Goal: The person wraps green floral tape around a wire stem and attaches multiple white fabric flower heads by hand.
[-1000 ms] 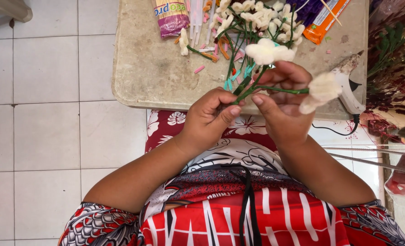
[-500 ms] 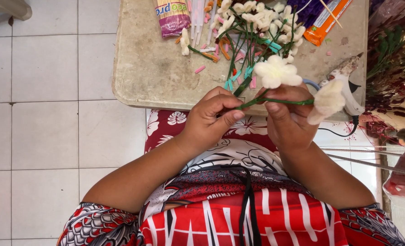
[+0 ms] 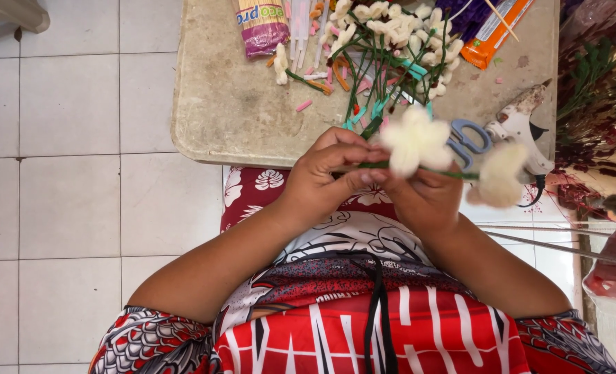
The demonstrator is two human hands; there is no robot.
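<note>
Seated person in red patterned clothing, seen from above. Left hand [image 3: 325, 173] pinches shut on the green stem [image 3: 453, 173], thumb against fingertips; right hand [image 3: 422, 197] curls closed beneath it, supporting the same stem level above the lap, so both cream artificial flowers, the near flower [image 3: 415, 138] and the outer flower [image 3: 498, 173], stay clear of the work. Beyond, the worn beige counter [image 3: 232, 111] carries blue-handled scissors [image 3: 468, 135], a glue gun [image 3: 519, 125], a heap of finished flower stems [image 3: 391, 38] and a packet of sticks [image 3: 261, 24]. White floor tiles [image 3: 66, 173] lie to the left.
</note>
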